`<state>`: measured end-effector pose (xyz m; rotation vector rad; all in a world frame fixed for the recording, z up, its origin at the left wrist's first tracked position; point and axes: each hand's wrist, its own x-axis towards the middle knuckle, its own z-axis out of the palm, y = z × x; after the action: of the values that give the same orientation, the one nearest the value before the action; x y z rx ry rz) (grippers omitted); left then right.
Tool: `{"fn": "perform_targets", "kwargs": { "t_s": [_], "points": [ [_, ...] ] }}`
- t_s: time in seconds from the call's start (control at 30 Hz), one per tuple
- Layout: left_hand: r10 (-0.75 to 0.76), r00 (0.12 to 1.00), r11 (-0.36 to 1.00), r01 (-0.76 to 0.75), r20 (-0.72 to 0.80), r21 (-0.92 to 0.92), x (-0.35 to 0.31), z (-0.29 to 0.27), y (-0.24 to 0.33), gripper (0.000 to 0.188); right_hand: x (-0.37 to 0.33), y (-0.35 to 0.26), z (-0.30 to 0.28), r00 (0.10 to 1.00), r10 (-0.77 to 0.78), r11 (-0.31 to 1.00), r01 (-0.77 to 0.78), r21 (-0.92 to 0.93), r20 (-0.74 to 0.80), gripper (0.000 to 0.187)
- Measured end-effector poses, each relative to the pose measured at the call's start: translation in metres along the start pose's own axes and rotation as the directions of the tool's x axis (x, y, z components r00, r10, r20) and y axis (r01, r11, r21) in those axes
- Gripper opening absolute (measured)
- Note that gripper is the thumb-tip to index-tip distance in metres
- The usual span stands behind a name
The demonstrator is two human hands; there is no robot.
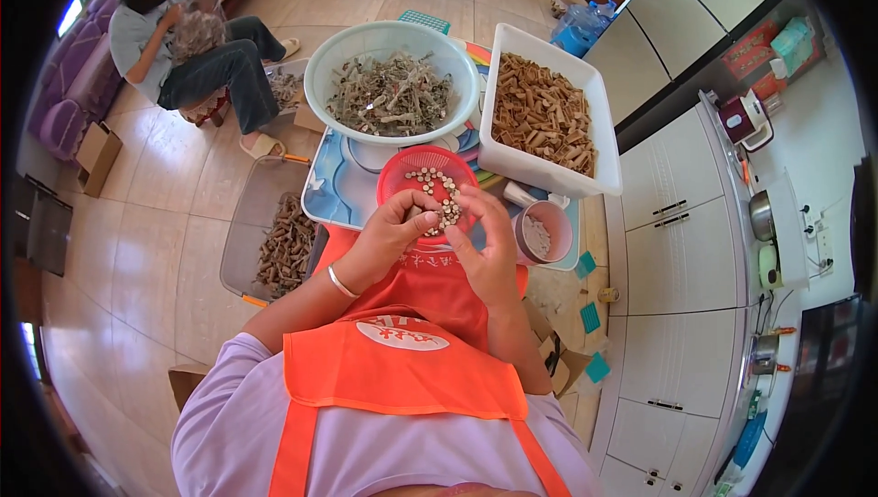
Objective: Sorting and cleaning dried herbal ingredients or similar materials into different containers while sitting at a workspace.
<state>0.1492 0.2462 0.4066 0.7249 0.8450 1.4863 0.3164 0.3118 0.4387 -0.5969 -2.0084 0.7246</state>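
My left hand, with a silver bangle at its wrist, is held over the near left rim of a red plastic basket. Its thumb and fingers are pinched together, and whatever they hold is too small to make out. Over the basket's near right side is my right hand, thumb and fingers apart, nothing visibly in it. Small round pale pieces with dark edges lie loose in the basket, partly hidden by my fingers. Right of that hand stands a pink tub with whitish bits inside.
Behind the basket, a pale bowl holds grey dried scraps. A white bin of brown dried pieces stands right. Lower left, a grey tub holds brown pieces. Another person sits far left with a bag. Cabinets line the right.
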Motion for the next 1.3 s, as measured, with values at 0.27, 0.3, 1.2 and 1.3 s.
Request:
{"fn": "perform_targets", "kwargs": {
  "t_s": [0.27, 0.3, 1.2, 1.3],
  "points": [
    [0.003, 1.000, 0.915, -0.005, 0.006, 0.402, -0.006, -0.009, 0.006, 0.013, -0.014, 0.011, 0.012, 0.976, 0.141, 0.976, -0.165, 0.141, 0.167, 0.019],
    [0.006, 1.000, 0.916, -0.005, 0.000, 0.402, -0.007, -0.009, 0.009, 0.013, -0.016, 0.010, 0.014, 0.975, 0.138, 0.976, -0.164, 0.144, 0.173, 0.019],
    [-0.077, 0.997, 0.924, 0.069, -0.006, -0.377, -0.009, -0.004, -0.020, 0.033, -0.043, 0.010, 0.043, 0.776, 0.626, 0.606, -0.548, 0.576, 0.079, 0.020],
    [0.043, 0.999, 0.989, -0.046, -0.019, -0.142, -0.010, -0.002, -0.022, 0.033, -0.043, 0.013, 0.044, 0.756, 0.644, 0.508, -0.536, 0.674, 0.115, 0.018]
  ]
}}
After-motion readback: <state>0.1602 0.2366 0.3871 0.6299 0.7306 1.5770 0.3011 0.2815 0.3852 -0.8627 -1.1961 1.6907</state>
